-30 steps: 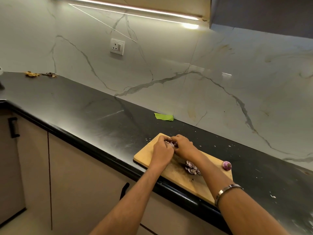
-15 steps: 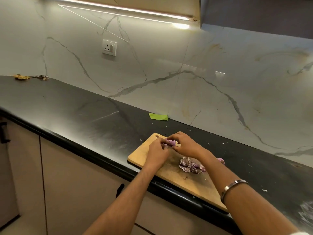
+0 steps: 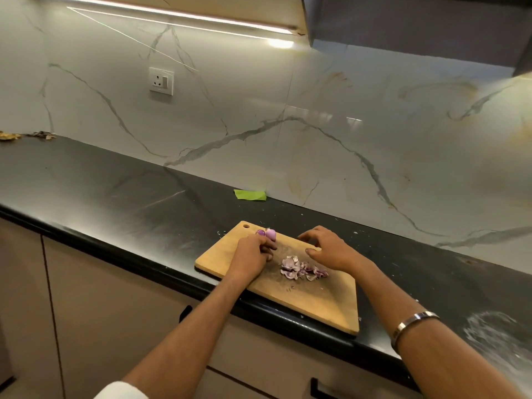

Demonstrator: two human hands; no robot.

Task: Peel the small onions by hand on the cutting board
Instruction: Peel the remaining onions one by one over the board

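A wooden board lies on the black table, low in the middle of the frame, with one corner sticking out over the table's front edge. Two small onions sit side by side near the board's far left corner, next to a little round hole. One onion looks pale pink and the other is darker purple.

The left hand rests on the board just below the onions. Its fingers are curled and their tips touch the pale onion, but I cannot tell if they are really holding it. The right hand is to the right, above the board's far edge. Its fingers are spread and loose, and it holds nothing. A shiny bracelet is on the right wrist.

A little heap of purple peels lies in the middle of the board, between the two hands.

A green scrap lies on the table by the marble wall, above the board. A white socket is on the wall in the upper left. Dry brown bits lie at the far left edge.
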